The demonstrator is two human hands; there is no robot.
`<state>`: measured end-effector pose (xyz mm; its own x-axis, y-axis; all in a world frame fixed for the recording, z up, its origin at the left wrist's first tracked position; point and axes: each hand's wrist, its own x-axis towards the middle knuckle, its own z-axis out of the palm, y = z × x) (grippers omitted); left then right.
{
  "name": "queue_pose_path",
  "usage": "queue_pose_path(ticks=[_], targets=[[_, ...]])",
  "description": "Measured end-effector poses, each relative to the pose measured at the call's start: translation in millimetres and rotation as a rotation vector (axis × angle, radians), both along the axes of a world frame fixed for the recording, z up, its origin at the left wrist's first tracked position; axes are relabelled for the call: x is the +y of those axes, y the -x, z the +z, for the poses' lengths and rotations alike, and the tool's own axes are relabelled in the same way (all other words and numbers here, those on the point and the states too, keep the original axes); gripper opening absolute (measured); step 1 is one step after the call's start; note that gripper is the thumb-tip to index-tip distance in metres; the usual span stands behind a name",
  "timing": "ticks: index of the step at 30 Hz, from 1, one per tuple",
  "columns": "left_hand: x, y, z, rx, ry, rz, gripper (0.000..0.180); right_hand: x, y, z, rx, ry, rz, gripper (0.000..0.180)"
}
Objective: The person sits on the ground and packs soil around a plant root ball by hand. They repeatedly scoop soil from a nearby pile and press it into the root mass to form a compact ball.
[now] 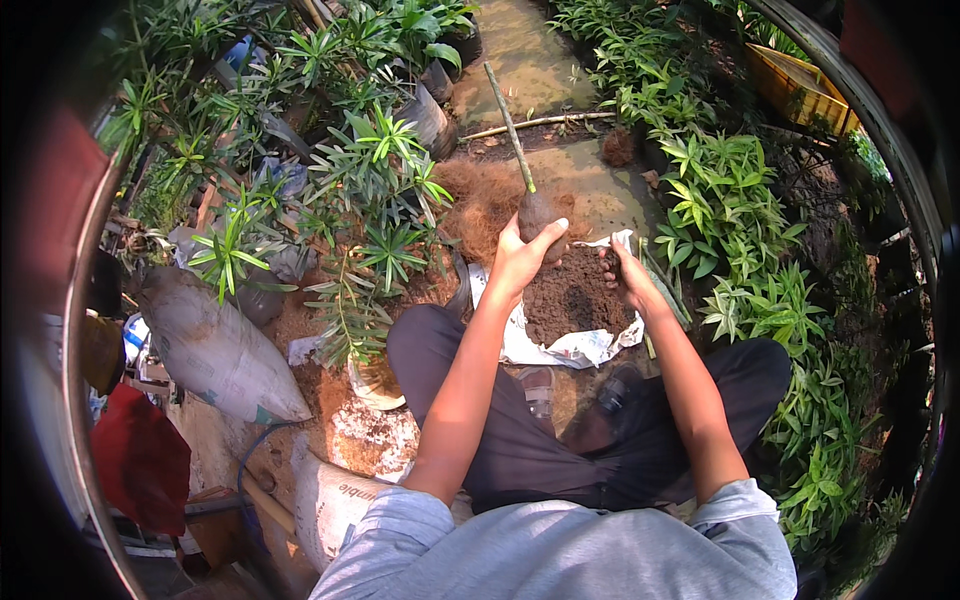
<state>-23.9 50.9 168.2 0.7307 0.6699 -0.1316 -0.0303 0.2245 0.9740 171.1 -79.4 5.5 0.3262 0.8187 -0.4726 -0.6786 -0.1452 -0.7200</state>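
Note:
My left hand (518, 262) is wrapped round a dark ball of soil (537, 212) at the lower end of a plant cutting. The cutting's bare green-brown stem (512, 130) rises out of the ball, leaning up and to the left. Under my hands, a heap of loose brown soil (575, 300) lies on a torn white sack (525, 345) between my feet. My right hand (630, 280) is at the heap's right edge, beside the sack's rim. Its fingers are curled and dirty; what they hold, if anything, is hidden.
Brown coir fibre (470, 205) lies behind the soil on a paved path (520, 50). Leafy potted plants (740, 200) line the right, more plants (380, 190) the left. A full white sack (215, 345) stands at left, a yellow crate (800, 90) far right.

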Motion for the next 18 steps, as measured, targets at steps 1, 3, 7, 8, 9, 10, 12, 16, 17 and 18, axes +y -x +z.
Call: queue_pose_path(ticks=[1, 3, 7, 8, 9, 10, 12, 16, 17, 18], targets=[[-1, 0, 2, 0.011, 0.003, -0.018, 0.039, 3, -1, 1, 0.016, -0.005, -0.027, 0.037], [-2, 1, 1, 0.032, 0.016, -0.012, 0.039, 14, 7, 15, 0.048, -0.014, -0.071, 0.032], [1, 2, -6, 0.04, 0.061, 0.013, 0.037, 23, 21, 52, -0.034, 0.045, -0.116, 0.028], [1, 1, -7, 0.026, 0.074, 0.007, 0.039, 21, 22, 62, -0.052, 0.026, -0.084, 0.029], [1, 1, -8, 0.012, 0.086, 0.001, 0.041, 20, 22, 67, -0.07, 0.007, -0.051, 0.031], [1, 1, -9, -0.001, 0.098, -0.004, 0.042, 20, 19, 66, -0.069, -0.003, -0.022, 0.032], [-3, -2, -18, -0.027, 0.18, -0.015, 0.049, 20, 8, 62, -0.076, -0.027, 0.027, 0.035], [-1, -5, -24, -0.08, 0.409, -0.088, 0.075, 25, 18, 84, -0.05, 0.126, -0.059, 0.058], [-3, -9, -23, -0.077, 0.399, -0.093, 0.086, 27, 19, 86, -0.085, 0.076, -0.059, 0.064], [-5, -10, -21, -0.105, 0.445, -0.089, 0.086, 29, 18, 88, -0.114, 0.1, -0.06, 0.063]])
